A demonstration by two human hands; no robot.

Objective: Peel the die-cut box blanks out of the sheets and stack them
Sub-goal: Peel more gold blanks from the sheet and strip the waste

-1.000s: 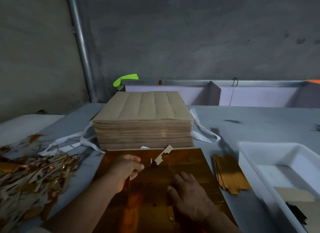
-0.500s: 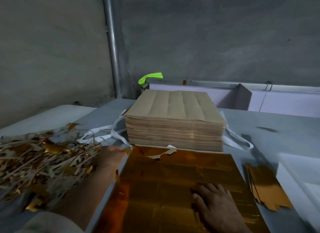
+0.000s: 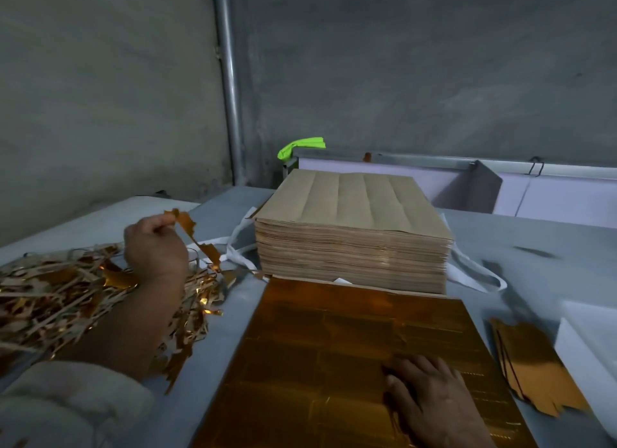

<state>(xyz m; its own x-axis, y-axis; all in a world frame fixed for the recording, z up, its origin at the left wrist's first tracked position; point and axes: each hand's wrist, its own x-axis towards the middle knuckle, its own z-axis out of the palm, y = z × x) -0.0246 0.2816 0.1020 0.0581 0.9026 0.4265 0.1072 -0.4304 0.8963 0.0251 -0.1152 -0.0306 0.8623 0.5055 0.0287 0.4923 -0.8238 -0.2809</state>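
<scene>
- Since the frame half a second earlier, your left hand (image 3: 155, 247) has risen from the left edge of the gold sheet (image 3: 334, 341) and now sits above the scrap pile (image 3: 60, 300). Your right hand (image 3: 430, 394) has stayed on the sheet.
- Left hand: the fingers are curled and the fingertips pinch a waste strip (image 3: 197, 237). The strip is gold on one face. It hangs down and to the right from the pinch, clear of the sheet.
- Right hand: it lies flat, palm down with the fingers spread, and presses on the near right part of the gold sheet.
- Gold sheet: it lies foil side up on the table (image 3: 534, 247) directly in front of you. Its far edge touches the base of the sheet stack (image 3: 354, 227).
- Sheet stack: it is tall, its top sheet shows the brown side, and it stands beyond the gold sheet.
- Peeled blanks (image 3: 534, 364): a small gold pile lies just to the right of the gold sheet, between it and the white tray (image 3: 587, 341).
- White strap (image 3: 240, 247): it lies loose on the table on the left side of the sheet stack.
</scene>
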